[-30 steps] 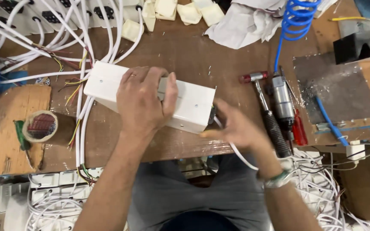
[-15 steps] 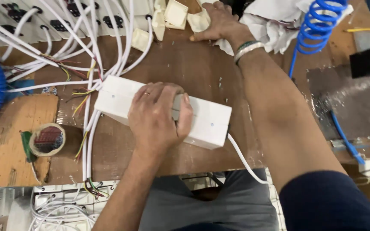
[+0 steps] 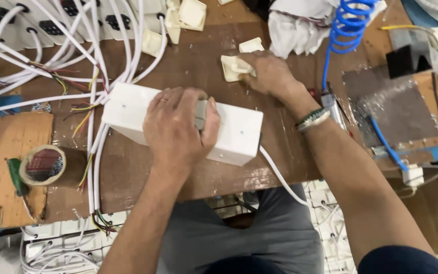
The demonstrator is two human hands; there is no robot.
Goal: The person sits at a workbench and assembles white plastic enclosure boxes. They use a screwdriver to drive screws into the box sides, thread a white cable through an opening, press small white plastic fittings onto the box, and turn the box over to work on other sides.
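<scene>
A long white plastic box (image 3: 231,133) lies across the brown workbench (image 3: 193,66), with white cables (image 3: 95,152) running into its left end and one cable (image 3: 280,175) leaving its right end. My left hand (image 3: 178,129) lies flat on top of the box, fingers wrapped over its far edge. My right hand (image 3: 267,73), with a band on the wrist, is farther back and grips a small cream square plastic piece (image 3: 233,68). A second cream piece (image 3: 252,45) lies just behind it.
More cream pieces (image 3: 191,12) and white socket units with cables (image 3: 36,30) line the back. A tape roll (image 3: 41,165) sits at left on a wooden board. A blue coiled hose (image 3: 348,30), crumpled white cloth (image 3: 300,23) and a grey metal plate (image 3: 394,106) are at right.
My right hand went from the box's right end to the back of the bench, then drew back toward the box with a cream piece in it. My left hand stayed on the box.
</scene>
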